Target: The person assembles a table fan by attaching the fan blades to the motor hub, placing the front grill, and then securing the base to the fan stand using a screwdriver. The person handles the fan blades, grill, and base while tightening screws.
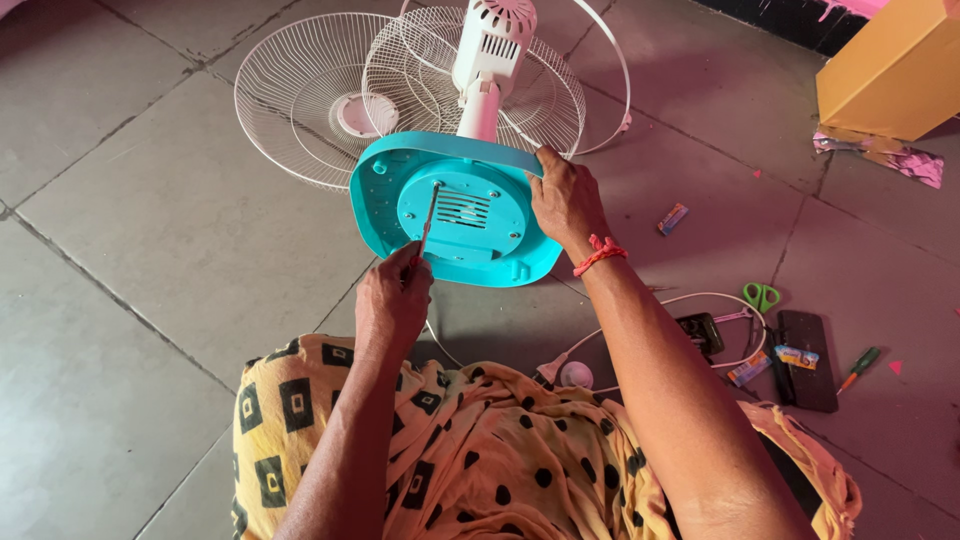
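The left hand (392, 300) grips a screwdriver (428, 222), its shaft pointing up and away into the fan base (455, 208), tipped on the floor; the right hand (565, 200) clasps the base's right rim

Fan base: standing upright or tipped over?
Tipped. The teal fan base shows its underside to the camera, steadied by the right hand; left hand holds a screwdriver to it.
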